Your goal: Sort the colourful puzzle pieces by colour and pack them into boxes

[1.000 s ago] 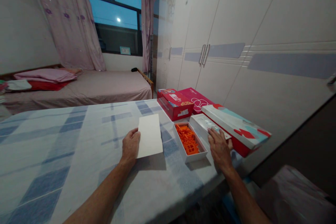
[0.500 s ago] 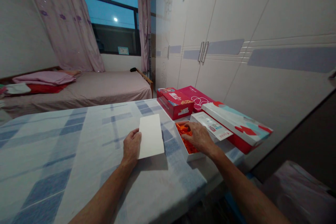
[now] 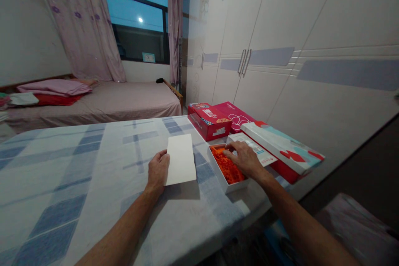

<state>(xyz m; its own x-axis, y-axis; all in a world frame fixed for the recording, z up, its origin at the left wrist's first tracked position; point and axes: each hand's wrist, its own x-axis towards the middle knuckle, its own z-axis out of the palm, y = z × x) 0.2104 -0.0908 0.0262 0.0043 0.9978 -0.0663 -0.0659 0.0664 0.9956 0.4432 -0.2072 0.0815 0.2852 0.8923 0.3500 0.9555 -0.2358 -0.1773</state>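
My left hand (image 3: 158, 169) grips the left edge of a blank white card (image 3: 181, 160), thumb on its face, and holds it tilted above the table. To the right, a small white box (image 3: 236, 187) stands uncovered, filled with orange-red shredded paper (image 3: 227, 166). Over its far right side is my right hand (image 3: 243, 156), fingers bent and thumb apart from them, the tips near the shreds. Whether those tips touch the paper I cannot make out. Partly behind that hand lies a white printed panel (image 3: 266, 158).
A red printed box (image 3: 208, 121), a flat magenta box (image 3: 238, 118) and a long white, red and pale-blue box (image 3: 283, 147) stand at the table's right side. A blue-and-white checked cloth (image 3: 102, 162) covers the table. Beyond are a bed (image 3: 134, 95) and a white wardrobe (image 3: 249, 87).
My right hand has lifted and drawn right, uncovering more of the orange-red shreds. My left hand still holds the card in nearly the same place. The view has shifted slightly.
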